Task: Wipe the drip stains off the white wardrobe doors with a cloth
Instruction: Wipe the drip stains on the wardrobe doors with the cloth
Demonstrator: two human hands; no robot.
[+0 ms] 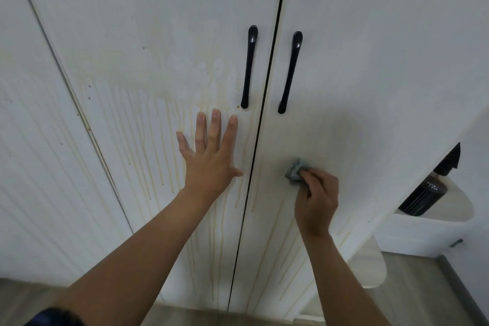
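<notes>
1. Right hand (pixel 316 201) pinches bunched grey cloth (pixel 296 170), pressed on right door (pixel 383 61) below its handle (pixel 290 71).
2. Left hand (pixel 209 159) spread flat, bracing left door (pixel 127 21).
3. Drip stains (pixel 158 156) heavy on left door, fainter low on right. Looks mostly undone.

Our left grip (pixel 210 164) lies flat, fingers straight and spread, arm stretched forward. Our right grip (pixel 316 201) curls its fingers round a cloth (pixel 295 171), forearm raised.
</notes>
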